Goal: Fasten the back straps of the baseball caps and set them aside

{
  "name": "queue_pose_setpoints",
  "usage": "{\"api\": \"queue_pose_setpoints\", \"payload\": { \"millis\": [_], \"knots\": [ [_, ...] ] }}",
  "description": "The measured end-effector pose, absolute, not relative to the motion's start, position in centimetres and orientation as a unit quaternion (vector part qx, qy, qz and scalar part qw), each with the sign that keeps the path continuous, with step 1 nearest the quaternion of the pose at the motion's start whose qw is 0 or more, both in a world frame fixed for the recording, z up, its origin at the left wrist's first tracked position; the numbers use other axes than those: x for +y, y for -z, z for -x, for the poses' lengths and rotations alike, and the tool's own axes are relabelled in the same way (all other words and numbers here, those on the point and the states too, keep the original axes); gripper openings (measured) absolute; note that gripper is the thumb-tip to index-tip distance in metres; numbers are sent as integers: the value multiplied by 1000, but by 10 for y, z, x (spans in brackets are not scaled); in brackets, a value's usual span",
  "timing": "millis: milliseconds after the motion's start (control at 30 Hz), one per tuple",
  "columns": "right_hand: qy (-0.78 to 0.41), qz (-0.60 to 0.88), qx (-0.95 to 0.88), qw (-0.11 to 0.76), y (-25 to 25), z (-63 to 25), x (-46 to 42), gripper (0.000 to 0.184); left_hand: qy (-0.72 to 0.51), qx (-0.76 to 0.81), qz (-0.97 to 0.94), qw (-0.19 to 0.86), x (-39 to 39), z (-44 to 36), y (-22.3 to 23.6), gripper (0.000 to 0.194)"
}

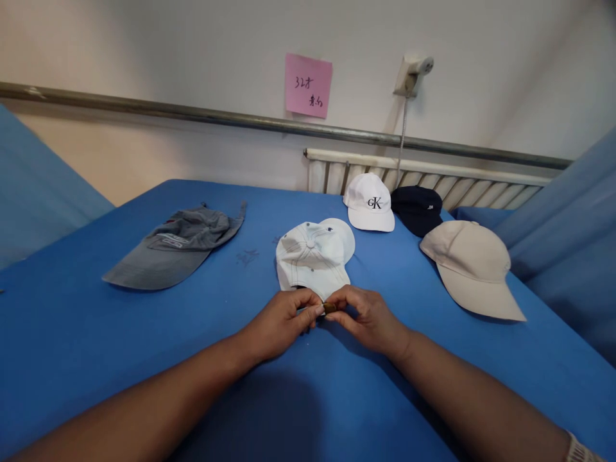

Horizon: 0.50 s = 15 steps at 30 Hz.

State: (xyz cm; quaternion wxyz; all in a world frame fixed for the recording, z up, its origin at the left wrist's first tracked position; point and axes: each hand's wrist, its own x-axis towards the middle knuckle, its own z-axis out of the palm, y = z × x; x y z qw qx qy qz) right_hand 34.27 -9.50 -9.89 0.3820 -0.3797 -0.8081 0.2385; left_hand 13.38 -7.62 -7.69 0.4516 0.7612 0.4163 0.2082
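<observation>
A pale, whitish baseball cap [310, 253] lies in the middle of the blue surface, its brim pointing away to the right and its back opening toward me. At that back edge, my left hand [283, 321] pinches the cap's strap between thumb and fingers. Close against it, my right hand [368, 317] grips a small brass-coloured buckle [330, 308] on the same strap. The fingertips of both hands almost meet. Part of the strap is hidden behind the fingers.
On the blue-covered table [144, 346] a grey cap [178, 247] lies at left. To the right are a white cap [369, 202] with black letters, a dark navy cap [418, 208] and a beige cap [471, 269]. A radiator [433, 176] and metal rail [216, 117] run behind; blue curtains [572, 237] flank both sides.
</observation>
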Motion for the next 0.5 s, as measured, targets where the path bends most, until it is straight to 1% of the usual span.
{"api": "queue_pose_setpoints", "payload": {
  "millis": [267,333,500],
  "knots": [
    [-257,398,-772,423,99,-345,-94,12,-213,415,-801,375,-81,-129,59,21],
    [-262,402,-767,426,99,-346,-94,12,-215,423,-796,377,-80,-128,59,21],
    [-279,396,-765,424,99,-344,-95,11,-225,426,-768,423,-76,-130,68,26]
  ]
}}
